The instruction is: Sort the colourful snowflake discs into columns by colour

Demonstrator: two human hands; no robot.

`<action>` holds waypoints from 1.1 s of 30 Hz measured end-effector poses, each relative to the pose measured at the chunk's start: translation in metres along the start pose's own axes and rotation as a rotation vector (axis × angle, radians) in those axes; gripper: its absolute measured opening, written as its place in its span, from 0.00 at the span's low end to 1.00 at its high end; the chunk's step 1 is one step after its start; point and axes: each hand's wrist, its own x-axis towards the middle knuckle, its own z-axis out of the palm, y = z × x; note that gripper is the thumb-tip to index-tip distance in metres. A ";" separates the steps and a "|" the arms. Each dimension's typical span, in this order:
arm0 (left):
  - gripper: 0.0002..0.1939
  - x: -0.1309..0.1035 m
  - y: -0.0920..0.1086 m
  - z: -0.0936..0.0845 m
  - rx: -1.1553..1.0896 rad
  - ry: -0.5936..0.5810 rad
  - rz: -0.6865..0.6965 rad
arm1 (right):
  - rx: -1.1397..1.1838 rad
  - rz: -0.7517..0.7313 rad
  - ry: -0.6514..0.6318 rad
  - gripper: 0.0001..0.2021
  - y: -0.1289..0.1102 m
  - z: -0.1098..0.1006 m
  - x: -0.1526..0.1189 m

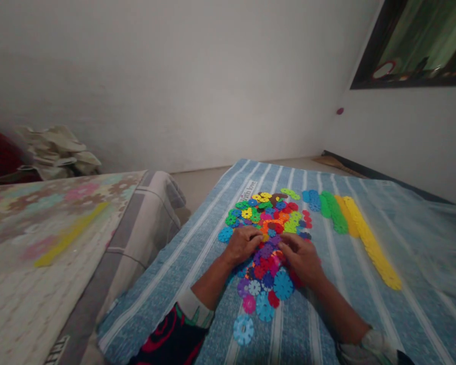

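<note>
A heap of colourful notched plastic discs, the interlocking snowflake kind, is spread on a blue striped cloth (197,248). My left hand (243,244) rests at the heap's left side, fingers bent and drawn together, with a small yellow disc (265,237) at the fingertips. Whether it grips that disc is hard to see. From the right, my right hand (302,257) reaches in, thumb and fingers closed at the edge of a purple disc (276,242). Below the hands lie larger light-blue discs (283,285), and one light-blue disc (243,330) lies apart, nearest to me.
Right of the heap run rows of overlapping discs: yellow (372,246), orange (347,218), green (333,213) and blue (312,199). Clear plastic sheeting (437,243) covers the far right. A flowered bed cover (79,223) with a yellow strip (74,234) is at left.
</note>
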 end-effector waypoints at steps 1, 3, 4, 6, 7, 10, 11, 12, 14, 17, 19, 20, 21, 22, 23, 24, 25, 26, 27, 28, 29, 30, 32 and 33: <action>0.13 -0.001 0.003 0.001 -0.018 -0.002 0.012 | -0.005 -0.010 -0.001 0.15 0.001 0.004 0.001; 0.12 -0.003 0.009 0.004 -0.056 -0.014 0.043 | -0.002 -0.026 0.002 0.14 0.004 0.007 0.001; 0.12 -0.004 0.010 0.005 -0.072 -0.021 0.060 | 0.005 -0.030 0.000 0.13 0.005 0.007 0.001; 0.13 -0.004 0.013 0.009 -0.096 -0.034 0.092 | 0.029 -0.041 -0.013 0.11 0.007 0.007 0.001; 0.13 -0.004 0.013 0.010 -0.103 -0.038 0.106 | 0.043 -0.051 -0.026 0.11 0.007 0.007 0.001; 0.13 -0.003 0.014 0.013 -0.093 -0.015 0.153 | 0.055 -0.080 -0.058 0.10 0.007 0.008 0.003; 0.13 -0.002 0.013 0.013 -0.081 0.001 0.174 | 0.045 -0.084 -0.062 0.10 0.008 0.008 0.004; 0.13 -0.001 0.013 0.012 -0.065 0.011 0.195 | 0.030 -0.086 -0.061 0.10 0.009 0.007 0.006; 0.13 0.001 0.009 0.010 -0.008 0.048 0.222 | -0.011 -0.084 -0.050 0.10 0.013 -0.001 0.011; 0.14 0.004 0.000 0.002 0.128 0.146 0.191 | -0.094 -0.058 0.005 0.11 0.024 -0.032 0.024; 0.16 0.007 -0.008 -0.004 0.220 0.220 0.127 | -0.182 -0.013 0.071 0.12 0.035 -0.066 0.034; 0.17 0.008 -0.012 -0.007 0.261 0.245 0.089 | -0.254 0.016 0.105 0.12 0.040 -0.085 0.039; 0.17 0.009 -0.015 -0.010 0.299 0.262 0.046 | -0.458 0.075 0.127 0.12 0.045 -0.103 0.044; 0.17 0.010 -0.017 -0.013 0.335 0.270 -0.001 | -0.675 0.141 0.110 0.13 0.049 -0.122 0.048; 0.17 0.010 -0.019 -0.016 0.370 0.272 -0.054 | -0.878 0.208 0.067 0.14 0.053 -0.138 0.051; 0.17 0.011 -0.020 -0.020 0.403 0.271 -0.112 | -1.041 0.271 0.015 0.15 0.056 -0.153 0.053; 0.17 0.011 -0.021 -0.023 0.433 0.266 -0.169 | -1.100 0.305 0.003 0.16 0.059 -0.165 0.054; 0.17 0.011 -0.021 -0.026 0.461 0.257 -0.223 | -1.145 0.328 -0.016 0.16 0.062 -0.174 0.055; 0.17 0.011 -0.022 -0.030 0.485 0.246 -0.271 | -1.169 0.342 -0.032 0.16 0.064 -0.182 0.055; 0.18 0.011 -0.022 -0.033 0.505 0.231 -0.312 | -1.178 0.348 -0.045 0.16 0.066 -0.187 0.055; 0.18 0.011 -0.022 -0.036 0.523 0.212 -0.347 | -1.192 0.352 -0.063 0.16 0.068 -0.191 0.055; 0.18 0.011 -0.023 -0.038 0.540 0.190 -0.379 | -1.204 0.356 -0.080 0.16 0.070 -0.194 0.055; 0.18 0.011 -0.026 -0.042 0.569 0.157 -0.438 | -1.220 0.360 -0.105 0.17 0.075 -0.197 0.056; 0.18 0.012 -0.027 -0.043 0.576 0.143 -0.458 | -1.224 0.360 -0.116 0.17 0.077 -0.198 0.058</action>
